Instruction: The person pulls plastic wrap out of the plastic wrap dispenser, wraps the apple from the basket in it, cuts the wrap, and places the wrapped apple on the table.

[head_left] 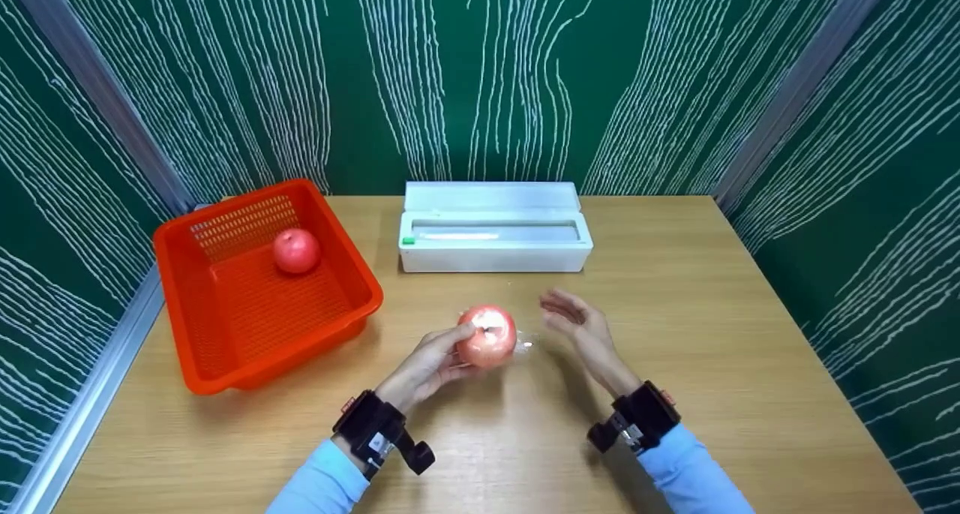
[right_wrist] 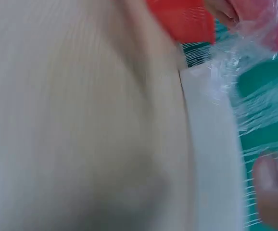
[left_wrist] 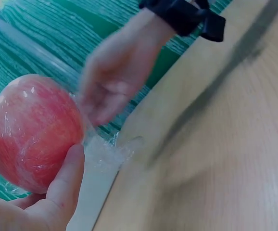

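My left hand [head_left: 439, 360] grips a red apple [head_left: 487, 338] above the table, with the thumb near its stem end and the fingers at its underside. Clear plastic film [left_wrist: 52, 139] covers the apple, wrinkled over its skin. A loose tail of film [head_left: 529, 344] sticks out on the right side, towards my other hand. My right hand [head_left: 581, 330] is raised a short way to the right of the apple, its fingers loosely bent and blurred, with nothing seen in them.
An orange plastic basket [head_left: 277, 375] stands at the left with another red apple [head_left: 296, 250] inside. A white cling film box [head_left: 495, 259] with a long slot and a small green tab lies at the back of the wooden table [head_left: 750, 394]. Green, white-streaked panels [head_left: 517, 86] surround the table.
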{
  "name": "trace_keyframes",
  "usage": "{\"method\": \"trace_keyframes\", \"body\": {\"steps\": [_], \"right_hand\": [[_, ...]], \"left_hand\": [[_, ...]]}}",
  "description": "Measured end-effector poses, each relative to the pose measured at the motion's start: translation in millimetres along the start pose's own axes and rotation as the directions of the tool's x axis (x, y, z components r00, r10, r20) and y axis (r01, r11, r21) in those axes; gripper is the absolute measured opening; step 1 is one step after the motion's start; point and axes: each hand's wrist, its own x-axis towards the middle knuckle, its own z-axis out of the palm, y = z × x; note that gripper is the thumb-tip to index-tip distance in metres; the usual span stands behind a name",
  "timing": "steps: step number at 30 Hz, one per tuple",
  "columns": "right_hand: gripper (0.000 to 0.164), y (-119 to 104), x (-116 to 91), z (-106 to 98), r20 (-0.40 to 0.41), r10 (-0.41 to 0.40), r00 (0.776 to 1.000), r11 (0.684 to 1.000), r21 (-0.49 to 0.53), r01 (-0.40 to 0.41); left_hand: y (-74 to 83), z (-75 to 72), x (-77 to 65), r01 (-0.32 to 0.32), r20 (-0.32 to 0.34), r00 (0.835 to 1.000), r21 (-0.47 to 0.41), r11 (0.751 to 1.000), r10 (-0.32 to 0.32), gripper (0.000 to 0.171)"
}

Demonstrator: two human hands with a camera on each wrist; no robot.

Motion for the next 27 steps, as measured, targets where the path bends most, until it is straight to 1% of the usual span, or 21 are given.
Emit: {"method": "trace_keyframes", "body": {"steps": [1, 2, 4, 5, 6, 8, 9, 11, 13, 15, 17, 20, 21, 23, 26, 27], "right_hand": [[0.063, -5, 0, 3, 0.042, -0.030, 0.999, 0.994, -0.104, 0.035], [0.067, -10, 0, 7, 0.103, -0.047, 0.994, 0.979, -0.194, 0.067], [0.079, -18, -1, 13, 0.242, -0.067, 0.968, 0.930, -0.336, 0.148], [0.084, -21, -2, 15, 0.298, -0.070, 0.952, 0.901, -0.390, 0.188], [0.089, -28, -3, 20, 0.339, -0.048, 0.940, 0.877, -0.435, 0.202], [0.098, -30, -1, 23, 0.384, -0.036, 0.922, 0.836, -0.494, 0.238], [0.101, -30, -1, 24, 0.394, -0.035, 0.918, 0.820, -0.513, 0.252], [0.102, -30, 2, 24, 0.407, -0.038, 0.913, 0.808, -0.525, 0.268], [0.103, -25, 5, 23, 0.425, -0.059, 0.903, 0.810, -0.509, 0.292], [0.098, -24, 7, 23, 0.430, -0.068, 0.900, 0.813, -0.499, 0.300], [0.094, -23, 7, 24, 0.424, -0.068, 0.903, 0.821, -0.490, 0.292], [0.087, -24, 7, 26, 0.409, -0.062, 0.911, 0.820, -0.499, 0.280], [0.085, -25, 6, 27, 0.408, -0.063, 0.911, 0.819, -0.501, 0.280], [0.082, -32, 4, 30, 0.413, -0.070, 0.908, 0.805, -0.515, 0.296], [0.080, -46, 0, 33, 0.446, -0.079, 0.892, 0.786, -0.522, 0.331], [0.081, -49, 0, 33, 0.458, -0.073, 0.886, 0.787, -0.519, 0.333]], "left_hand": [[-1.0, 0.3, 0.1, 0.008, 0.001, 1.000, 0.004, 1.000, -0.008, 0.062], [-2.1, 0.8, 0.3, 0.015, 0.003, 1.000, 0.004, 1.000, -0.015, 0.063], [-3.8, 2.6, 1.2, 0.021, 0.007, 1.000, 0.013, 1.000, -0.021, 0.065], [-4.8, 3.5, 2.1, 0.020, 0.011, 1.000, 0.019, 1.000, -0.020, 0.065], [-5.6, 4.3, 3.0, 0.019, 0.015, 1.000, 0.022, 1.000, -0.019, 0.065], [-6.9, 6.3, 4.5, 0.021, 0.017, 1.000, 0.027, 0.999, -0.021, 0.063], [-7.3, 7.2, 5.2, 0.021, 0.019, 1.000, 0.031, 0.999, -0.022, 0.063], [-7.5, 8.5, 6.4, 0.025, 0.020, 0.999, 0.031, 0.999, -0.025, 0.062], [-7.4, 8.7, 7.2, 0.027, 0.019, 0.999, 0.028, 0.999, -0.027, 0.061], [-7.5, 8.5, 8.1, 0.026, 0.020, 0.999, 0.027, 0.999, -0.027, 0.062], [-7.8, 8.5, 8.8, 0.025, 0.021, 0.999, 0.025, 0.999, -0.026, 0.064], [-9.1, 8.5, 10.1, 0.025, 0.023, 0.999, 0.019, 1.000, -0.025, 0.068], [-9.8, 8.4, 10.6, 0.025, 0.024, 0.999, 0.016, 1.000, -0.025, 0.069], [-11.0, 8.1, 11.6, 0.029, 0.024, 0.999, 0.006, 1.000, -0.029, 0.070], [-12.3, 7.6, 12.8, 0.030, 0.020, 0.999, -0.011, 0.999, -0.030, 0.069], [-12.6, 7.4, 12.9, 0.031, 0.019, 0.999, -0.014, 0.999, -0.030, 0.067]]}}
